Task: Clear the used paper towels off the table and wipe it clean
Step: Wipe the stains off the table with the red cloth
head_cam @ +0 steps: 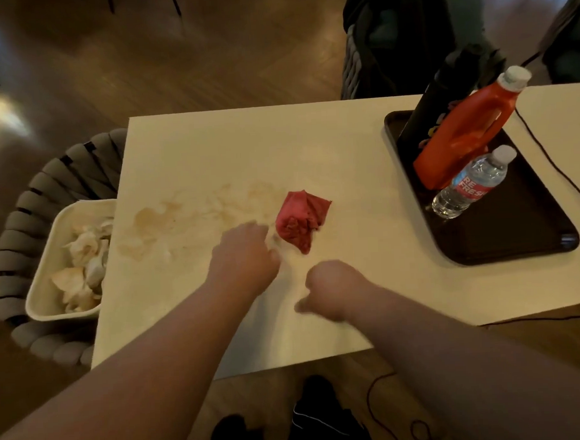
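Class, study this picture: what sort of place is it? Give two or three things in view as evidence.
Probably a dining area in a home, though not certain: a pale table with a woven chair beside it, a wood floor, and a tray holding an orange bottle.

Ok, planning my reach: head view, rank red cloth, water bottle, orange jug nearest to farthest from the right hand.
1. Red cloth, just ahead of the right hand.
2. Water bottle, on the tray to the right.
3. Orange jug, behind the bottle.

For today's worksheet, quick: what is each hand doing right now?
Left hand: blurred, cannot be told.
Right hand: closed fist, holding nothing.
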`<control>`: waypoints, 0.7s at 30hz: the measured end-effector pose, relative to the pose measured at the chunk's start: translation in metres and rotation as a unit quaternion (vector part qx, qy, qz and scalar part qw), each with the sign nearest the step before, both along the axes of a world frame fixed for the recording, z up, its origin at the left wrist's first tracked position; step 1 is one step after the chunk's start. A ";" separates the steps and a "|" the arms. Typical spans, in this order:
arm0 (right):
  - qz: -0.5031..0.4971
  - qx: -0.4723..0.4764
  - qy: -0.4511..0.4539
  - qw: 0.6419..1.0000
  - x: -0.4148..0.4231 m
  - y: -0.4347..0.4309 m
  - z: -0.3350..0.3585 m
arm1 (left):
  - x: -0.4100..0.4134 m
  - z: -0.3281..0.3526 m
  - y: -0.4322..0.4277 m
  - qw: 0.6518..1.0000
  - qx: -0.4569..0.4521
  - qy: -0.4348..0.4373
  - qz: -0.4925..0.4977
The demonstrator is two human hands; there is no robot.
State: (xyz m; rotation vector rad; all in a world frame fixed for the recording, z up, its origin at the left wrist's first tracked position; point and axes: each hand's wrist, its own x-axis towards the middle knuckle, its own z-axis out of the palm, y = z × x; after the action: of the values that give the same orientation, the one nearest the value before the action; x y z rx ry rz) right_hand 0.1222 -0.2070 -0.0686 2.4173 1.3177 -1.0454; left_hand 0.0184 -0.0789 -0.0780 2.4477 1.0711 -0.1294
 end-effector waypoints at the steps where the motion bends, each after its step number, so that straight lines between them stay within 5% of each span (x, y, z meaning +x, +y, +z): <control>1: -0.020 0.017 -0.001 1.000 0.011 0.008 0.007 | -0.020 -0.003 -0.001 0.999 0.002 0.040 -0.002; 6: -0.171 0.228 -0.022 0.958 0.051 0.058 0.000 | -0.059 -0.030 -0.011 0.976 0.012 0.199 -0.092; 21: -0.016 0.028 -0.084 0.996 0.033 0.086 -0.005 | -0.039 -0.034 -0.002 0.969 0.017 0.225 -0.097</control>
State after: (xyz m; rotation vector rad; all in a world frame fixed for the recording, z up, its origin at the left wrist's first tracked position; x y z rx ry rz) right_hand 0.1552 -0.1209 -0.0740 2.5120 1.2741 -0.8022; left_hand -0.0210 -0.0809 -0.1117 2.6165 1.0087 -0.7670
